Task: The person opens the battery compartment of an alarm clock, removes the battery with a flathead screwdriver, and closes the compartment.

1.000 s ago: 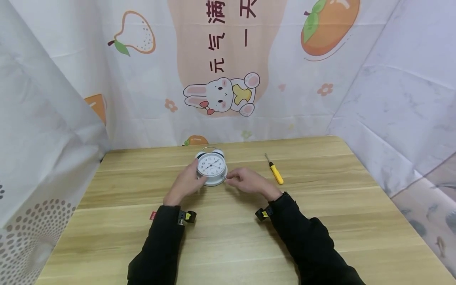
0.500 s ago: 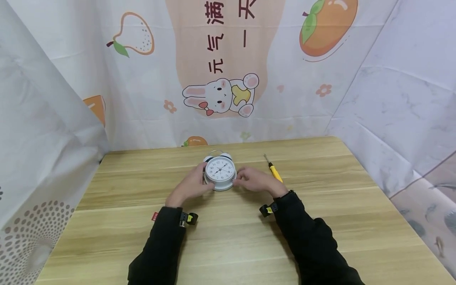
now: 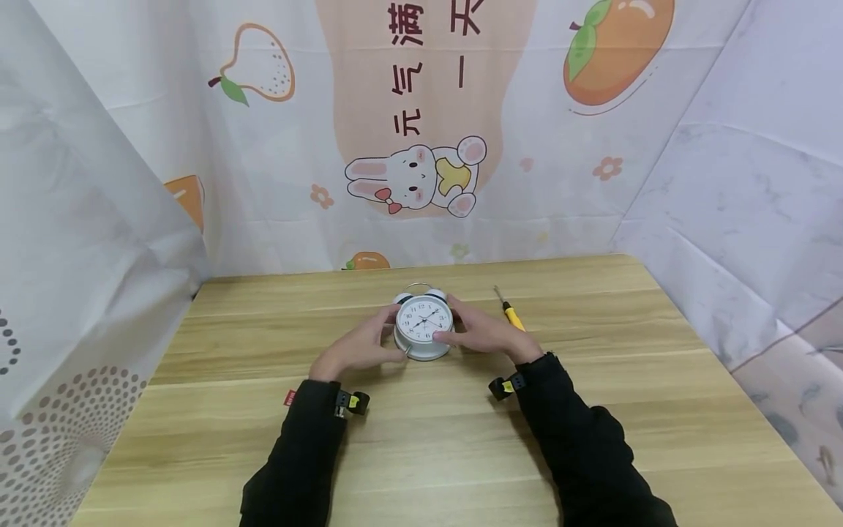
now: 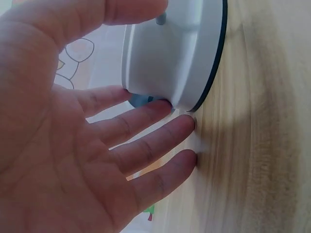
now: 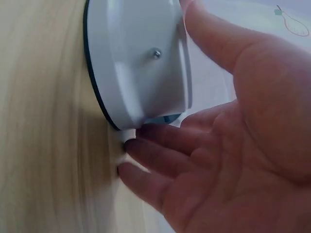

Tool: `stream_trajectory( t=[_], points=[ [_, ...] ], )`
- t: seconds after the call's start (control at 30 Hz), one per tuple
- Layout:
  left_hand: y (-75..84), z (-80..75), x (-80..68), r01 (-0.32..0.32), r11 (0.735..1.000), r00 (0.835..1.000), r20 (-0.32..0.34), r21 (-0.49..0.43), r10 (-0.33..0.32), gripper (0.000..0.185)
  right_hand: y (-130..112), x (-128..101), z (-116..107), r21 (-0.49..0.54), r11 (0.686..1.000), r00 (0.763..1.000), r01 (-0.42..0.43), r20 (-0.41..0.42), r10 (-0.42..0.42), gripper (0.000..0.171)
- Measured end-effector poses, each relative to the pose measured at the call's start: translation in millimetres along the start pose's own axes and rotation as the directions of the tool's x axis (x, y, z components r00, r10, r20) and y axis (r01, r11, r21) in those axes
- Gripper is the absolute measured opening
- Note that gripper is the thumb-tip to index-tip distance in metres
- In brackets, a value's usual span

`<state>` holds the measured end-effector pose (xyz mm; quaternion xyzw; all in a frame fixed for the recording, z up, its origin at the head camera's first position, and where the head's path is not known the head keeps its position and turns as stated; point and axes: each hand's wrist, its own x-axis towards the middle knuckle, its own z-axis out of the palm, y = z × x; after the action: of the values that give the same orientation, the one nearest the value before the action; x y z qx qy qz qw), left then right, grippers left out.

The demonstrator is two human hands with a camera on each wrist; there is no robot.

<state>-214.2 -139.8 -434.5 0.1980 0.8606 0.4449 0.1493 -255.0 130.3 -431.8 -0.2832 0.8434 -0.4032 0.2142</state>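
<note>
A white twin-bell clock point(image 3: 424, 326) lies face up at the middle of the wooden tabletop point(image 3: 421, 439), cradled from both sides. The left hand point(image 3: 358, 347) cups its left edge, thumb over the rim and fingers point(image 4: 146, 116) fairly straight against the underside, fingertips brushing the wood. The right hand point(image 3: 484, 333) mirrors it on the right edge, thumb resting at the dial's rim, fingers point(image 5: 160, 138) tucked beneath the casing near a small foot. Both grips sit as light two-sided holds on the clock rather than tight clamps. A yellow-handled screwdriver point(image 3: 510, 313) lies just right of the right hand, partly hidden behind it; a cartoon rabbit backdrop point(image 3: 421, 176) hangs at the far side.

Handling it well here seems to call for even pressure from both sides, fingers kept under the casing and off the glass, and the clock kept low over the wood so it cannot slip. The right wrist should also stay clear of the screwdriver.
</note>
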Motion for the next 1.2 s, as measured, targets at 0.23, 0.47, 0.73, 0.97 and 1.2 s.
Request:
stream_trajectory(
  t=[0.23, 0.47, 0.73, 0.97, 1.2],
  points=[
    [0.9, 0.3, -2.4, -0.020, 0.996, 0.998, 0.053, -0.084, 0.024, 0.079, 5.0, -5.2, -0.6, -0.025, 0.999, 0.999, 0.026, 0.028, -0.025, 0.110],
    [4.2, -5.2, -6.7, 0.051, 0.996, 0.999, 0.003, -0.078, -0.051, 0.042, 1.1, -10.6, -8.7, -0.080, 0.997, 0.998, -0.016, 0.064, 0.021, 0.100],
    [3.2, 5.9, 2.7, 0.047, 0.999, 0.996, -0.074, 0.027, -0.045, 0.068, -2.0, -2.5, -3.6, -0.111, 0.994, 1.000, -0.022, 0.016, 0.023, 0.093],
    [7.5, 11.1, 5.0, 0.053, 0.997, 0.997, -0.058, 0.048, -0.051, 0.082, -1.2, -1.6, -3.0, -0.058, 0.998, 1.000, -0.026, 0.005, 0.026, 0.095],
    [7.8, 12.1, 8.4, 0.006, 1.000, 0.998, -0.067, -0.001, -0.006, 0.082, -2.6, -2.2, -5.7, -0.053, 0.999, 1.000, 0.008, -0.029, -0.010, 0.096]
  ],
)
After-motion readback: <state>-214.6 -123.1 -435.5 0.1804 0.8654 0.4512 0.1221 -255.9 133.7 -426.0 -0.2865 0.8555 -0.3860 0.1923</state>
